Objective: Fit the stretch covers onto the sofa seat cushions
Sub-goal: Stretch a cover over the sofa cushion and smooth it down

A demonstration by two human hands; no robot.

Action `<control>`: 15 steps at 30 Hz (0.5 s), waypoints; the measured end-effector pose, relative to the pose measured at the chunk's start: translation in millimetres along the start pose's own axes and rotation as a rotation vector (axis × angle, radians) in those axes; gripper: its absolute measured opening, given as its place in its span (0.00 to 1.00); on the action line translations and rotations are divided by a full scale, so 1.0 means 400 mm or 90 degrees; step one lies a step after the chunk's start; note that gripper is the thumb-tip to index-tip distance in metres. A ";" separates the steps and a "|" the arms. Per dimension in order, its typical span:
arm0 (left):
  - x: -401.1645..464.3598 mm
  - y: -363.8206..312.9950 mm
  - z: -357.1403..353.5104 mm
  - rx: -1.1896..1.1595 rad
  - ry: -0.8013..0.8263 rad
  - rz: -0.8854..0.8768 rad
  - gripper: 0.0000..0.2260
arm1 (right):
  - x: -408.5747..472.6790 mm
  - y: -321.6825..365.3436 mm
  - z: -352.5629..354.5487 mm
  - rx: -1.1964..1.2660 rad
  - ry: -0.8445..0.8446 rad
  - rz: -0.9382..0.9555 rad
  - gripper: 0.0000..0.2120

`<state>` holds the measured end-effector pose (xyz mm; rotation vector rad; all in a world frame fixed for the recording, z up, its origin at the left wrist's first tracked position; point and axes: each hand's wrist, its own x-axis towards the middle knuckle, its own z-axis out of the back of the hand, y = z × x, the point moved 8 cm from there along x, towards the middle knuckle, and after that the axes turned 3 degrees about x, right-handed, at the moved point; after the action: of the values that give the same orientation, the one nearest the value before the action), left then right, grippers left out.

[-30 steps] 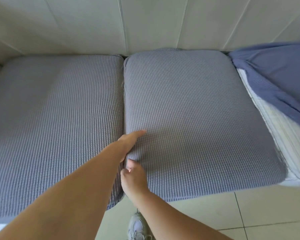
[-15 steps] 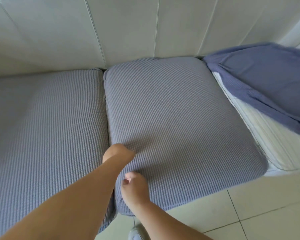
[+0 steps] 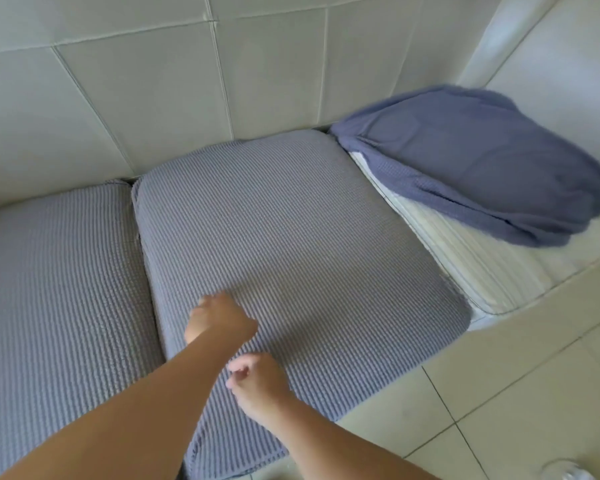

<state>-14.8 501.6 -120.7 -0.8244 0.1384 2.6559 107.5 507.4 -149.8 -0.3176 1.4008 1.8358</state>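
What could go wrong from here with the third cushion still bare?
The loose cover lies bunched on the bare white cushion and may be put on twisted. Lifting that cushion might drag the edge of the middle covered cushion beside it. Both the left hand and right hand rest far from it.

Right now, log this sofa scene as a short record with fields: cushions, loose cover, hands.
covered cushions: left cushion and middle cushion, both in ribbed grey-blue covers
bare cushion: right cushion, white, not yet covered
loose cover: darker blue cover heaped on the right cushion's back part
left hand: over the middle cushion's front left, fingers curled, grip unclear
right hand: nearer the front edge, fingers curled, grip unclear
floor: pale tiles
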 end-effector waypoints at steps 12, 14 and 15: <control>-0.100 -0.427 -0.089 0.016 0.000 -0.185 0.19 | -0.047 -0.142 0.358 0.022 0.024 -0.008 0.16; -0.113 -0.494 -0.088 -0.009 -0.018 -0.192 0.17 | -0.030 -0.191 0.441 0.072 -0.035 -0.019 0.13; -0.122 -0.538 -0.092 -0.036 -0.017 -0.191 0.15 | -0.019 -0.227 0.491 0.098 -0.070 -0.018 0.12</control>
<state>119.9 680.1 -121.0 -0.7611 -0.0636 2.3957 226.8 687.7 -138.2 -0.1552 1.4442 1.6851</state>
